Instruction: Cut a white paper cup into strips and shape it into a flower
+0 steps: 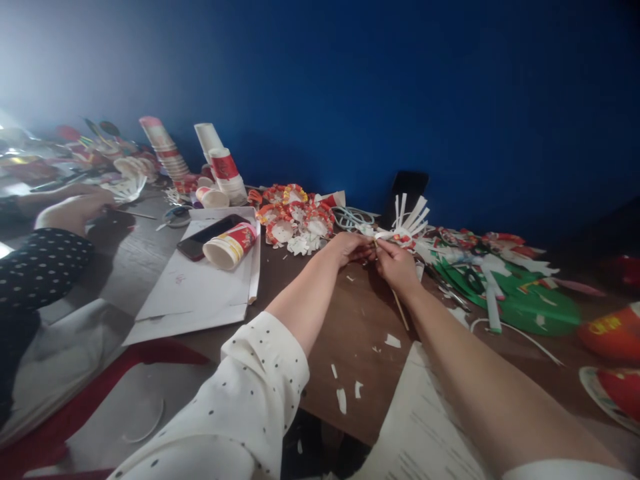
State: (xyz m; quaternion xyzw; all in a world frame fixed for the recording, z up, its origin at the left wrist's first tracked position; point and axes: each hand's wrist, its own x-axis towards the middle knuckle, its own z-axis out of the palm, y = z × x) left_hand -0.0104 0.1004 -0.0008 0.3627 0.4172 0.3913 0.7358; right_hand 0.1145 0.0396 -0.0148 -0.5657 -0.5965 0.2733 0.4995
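Over the middle of the brown table, my left hand (353,248) and my right hand (397,262) meet with fingertips pinched together. Between them is a thin wooden stick (400,311), its lower end slanting down beneath my right hand. Just beyond my fingers fans out a flower-like piece of white paper strips (413,217), cut like a paper cup. Whether the stick is joined to it, I cannot tell. Both hands are closed; my fingers partly cover the grip. Left of my left hand lies a pile of red and white cut paper-cup flowers (300,217).
Stacked paper cups (227,175) stand near the blue wall. A single cup (231,245) and a phone (215,237) rest on white sheets (200,290). Green round sheets (530,303) with scraps lie right. At far left, another person's hands (75,203) hold a white strip flower.
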